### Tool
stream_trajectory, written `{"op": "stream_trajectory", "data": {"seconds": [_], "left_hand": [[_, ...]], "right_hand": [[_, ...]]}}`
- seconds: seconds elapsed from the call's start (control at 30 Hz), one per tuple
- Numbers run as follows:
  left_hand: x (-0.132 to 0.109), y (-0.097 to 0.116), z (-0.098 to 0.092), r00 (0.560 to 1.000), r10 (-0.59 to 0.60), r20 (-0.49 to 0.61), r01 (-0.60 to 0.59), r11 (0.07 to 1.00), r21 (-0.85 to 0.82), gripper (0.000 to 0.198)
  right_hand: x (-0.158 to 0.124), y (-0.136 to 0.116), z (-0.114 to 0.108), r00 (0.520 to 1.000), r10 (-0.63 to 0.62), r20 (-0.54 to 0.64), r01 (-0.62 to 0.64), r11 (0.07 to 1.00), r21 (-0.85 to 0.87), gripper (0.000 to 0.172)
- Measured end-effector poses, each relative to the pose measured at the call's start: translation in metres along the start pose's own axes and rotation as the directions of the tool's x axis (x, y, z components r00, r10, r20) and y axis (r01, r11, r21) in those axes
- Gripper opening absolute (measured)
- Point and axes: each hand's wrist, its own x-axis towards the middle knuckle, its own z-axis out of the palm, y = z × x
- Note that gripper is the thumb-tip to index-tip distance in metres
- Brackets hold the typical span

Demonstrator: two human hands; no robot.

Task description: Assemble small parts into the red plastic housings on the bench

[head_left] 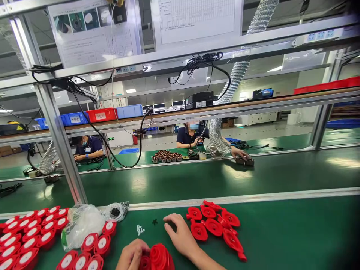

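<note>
Left hand (132, 255) grips red part (159, 258) at bench's near edge | right hand (181, 234) open, flat on mat (281, 232) | risk: elbow could scatter loose red pile (215, 225) just beside it

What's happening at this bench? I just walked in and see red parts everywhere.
A person's left hand holds a red round part at the near edge of the green bench. Their right hand lies flat on the bench beside a loose pile of red parts. More red parts with white centres sit left, by a plastic bag.
</note>
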Motion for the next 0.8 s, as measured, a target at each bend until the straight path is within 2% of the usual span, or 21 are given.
{"op": "stream_trajectory", "data": {"seconds": [0.1,0.2,0.27,0.37,0.67,0.8], "left_hand": [[0.010,-0.005,-0.003,0.965,-0.156,-0.211,0.187,0.973,0.136,0.043],[0.028,-0.016,-0.009,0.925,-0.232,-0.300,0.327,0.889,0.321,0.018],[0.039,-0.021,-0.013,0.922,-0.244,-0.302,0.353,0.848,0.394,0.023],[0.048,-0.023,-0.017,0.930,-0.218,-0.297,0.335,0.837,0.433,0.030],[0.045,-0.024,-0.017,0.954,-0.233,-0.186,0.298,0.765,0.571,0.042],[0.049,-0.028,-0.019,0.953,-0.252,-0.168,0.302,0.746,0.594,0.037]], "right_hand": [[0.003,-0.010,0.003,0.994,-0.075,0.079,0.088,0.979,-0.183,0.026],[0.009,-0.012,0.008,0.987,-0.092,0.131,0.127,0.947,-0.294,0.031],[0.010,-0.009,0.010,0.985,-0.097,0.140,0.136,0.942,-0.307,0.032],[0.008,-0.005,0.010,0.979,-0.119,0.164,0.166,0.936,-0.310,0.033],[0.002,-0.009,0.007,0.964,-0.129,0.230,0.214,0.895,-0.393,0.032],[0.002,-0.009,0.007,0.965,-0.119,0.234,0.209,0.889,-0.407,0.029]]}}
